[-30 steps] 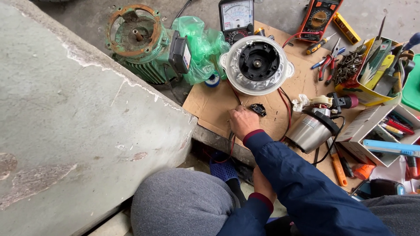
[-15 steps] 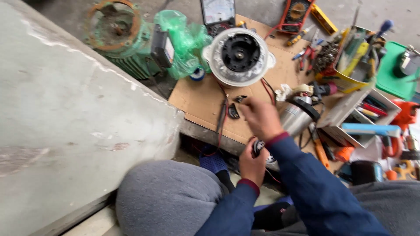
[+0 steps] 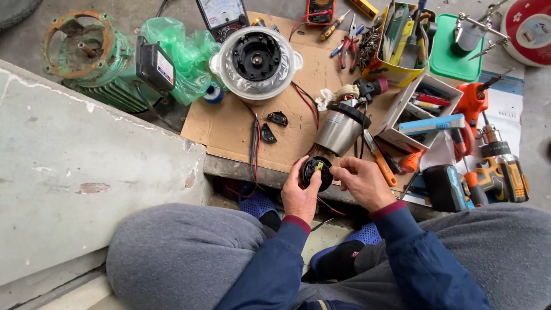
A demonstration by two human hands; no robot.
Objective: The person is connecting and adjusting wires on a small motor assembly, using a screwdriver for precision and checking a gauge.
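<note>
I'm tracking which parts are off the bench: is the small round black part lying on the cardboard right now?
No, the small round black part is held up between the left hand and the right hand, in front of the cardboard.

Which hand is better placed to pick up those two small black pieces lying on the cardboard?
Probably the right hand: it only pinches the rim of the round black part, which the left hand cradles from below. The two small black pieces lie on the cardboard, beyond both hands.

Black round part [image 3: 317,173], green motor [image 3: 109,69] — rusty rim, brown cardboard [image 3: 229,123], red-black wires [image 3: 254,143], navy sleeves — maroon cuffs.
</note>
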